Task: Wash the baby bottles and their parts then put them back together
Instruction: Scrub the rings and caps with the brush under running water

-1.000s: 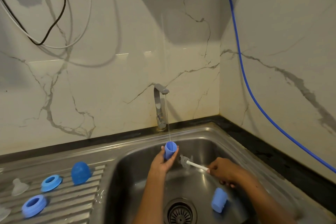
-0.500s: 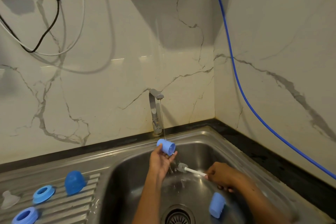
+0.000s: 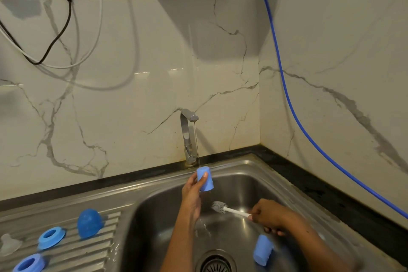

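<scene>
Currently left hand [image 3: 191, 192] fingers clamp wet bottle [image 3: 205, 179] under tap [image 3: 189, 137]; right hand [image 3: 268, 218] grips brush [image 3: 229, 209]. Slip risk: bottle drops into sink [image 3: 254, 168].

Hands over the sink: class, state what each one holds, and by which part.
Left hand grips the blue bottle by its side wall, under the tap stream. Right hand holds the bottle brush by its white handle.
</scene>
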